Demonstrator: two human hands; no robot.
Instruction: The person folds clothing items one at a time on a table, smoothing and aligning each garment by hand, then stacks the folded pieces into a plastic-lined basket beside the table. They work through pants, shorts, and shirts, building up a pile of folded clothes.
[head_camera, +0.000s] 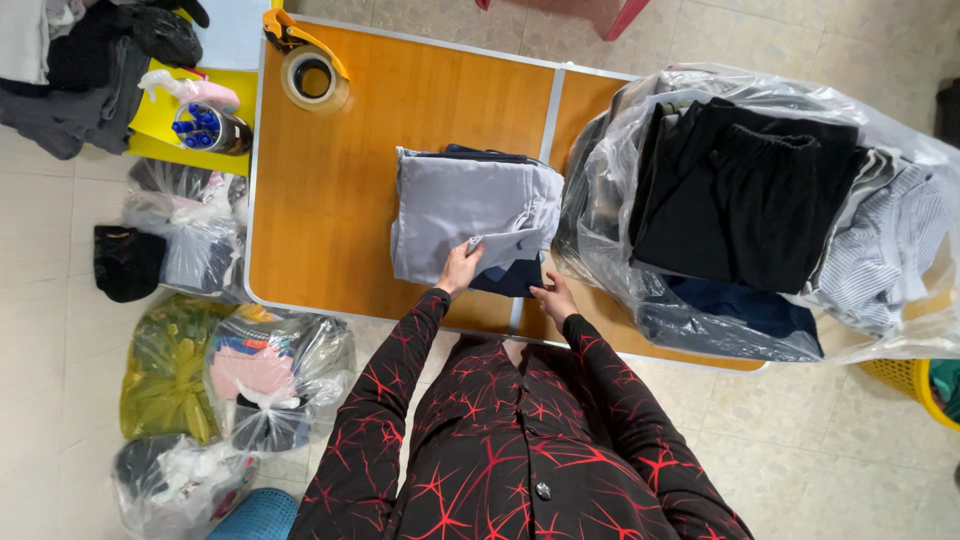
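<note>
A folded pale grey garment (460, 205) lies on the wooden folding table (340, 180), on top of a dark navy garment (510, 278) that shows at its near and far edges. My left hand (460, 268) pinches the grey garment's near corner flap. Just right of it, my right hand (553, 297) rests on the table edge beside the navy cloth, fingers apart, holding nothing. Both sleeves are black with red streaks.
A big clear plastic bag (600, 215) of black, navy and striped clothes fills the table's right end. A tape dispenser (312, 72) sits at the far left corner. Bagged clothes (270, 375) lie on the floor at left; a yellow basket (915, 385) stands at right.
</note>
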